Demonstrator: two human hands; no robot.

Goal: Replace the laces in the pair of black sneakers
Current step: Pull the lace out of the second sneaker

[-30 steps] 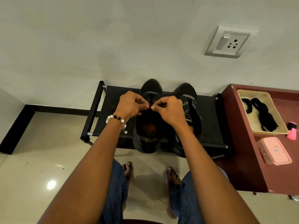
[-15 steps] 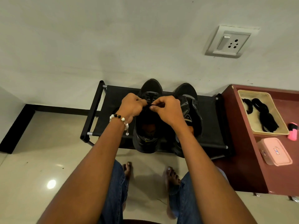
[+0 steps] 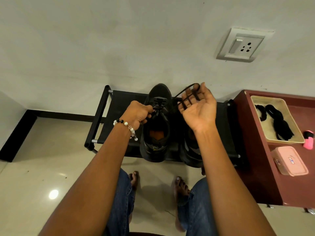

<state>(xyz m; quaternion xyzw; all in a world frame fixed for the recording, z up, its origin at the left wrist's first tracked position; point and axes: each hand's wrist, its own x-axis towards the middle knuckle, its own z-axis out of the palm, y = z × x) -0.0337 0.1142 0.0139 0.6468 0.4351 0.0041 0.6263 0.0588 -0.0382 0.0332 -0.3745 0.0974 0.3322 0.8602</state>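
Black lace (image 3: 183,92) is seen stretched from the eyelets of the left-hand black mesh sneaker (image 3: 156,126) up to the right hand (image 3: 198,108), where it is looped across and around the spread fingers; the palm is turned upward and the fingers are only lightly bent, with the lace caught round the fingertips. The other part of the lace is pinched by the left hand (image 3: 139,114), whose fingers are curled tight just beside the sneaker's tongue. A bracelet of white and black beads (image 3: 126,126) is worn on the left wrist.

The sneaker is stood toe toward the wall on a low black fabric shoe rack with metal bars (image 3: 109,114), its opening facing the camera and an orange insole visible inside. A second black sneaker (image 3: 191,150) is stood just beside it on the same rack, largely hidden behind the right forearm.

To the right of the rack, a dark red wooden cabinet (image 3: 252,150) is placed. On its top, a shallow beige tray (image 3: 283,142) is set, in which bundles of black laces (image 3: 279,123) are laid. A pink lidded plastic box (image 3: 289,161) is set near the tray, and a small pink object (image 3: 308,140) is seen at the frame's edge; what it is cannot be told.

Bare feet and blue jeans (image 3: 122,201) are visible below, on a glossy cream tiled floor (image 3: 34,176). A white wall socket with a switch (image 3: 242,46) is mounted on the pale wall above.
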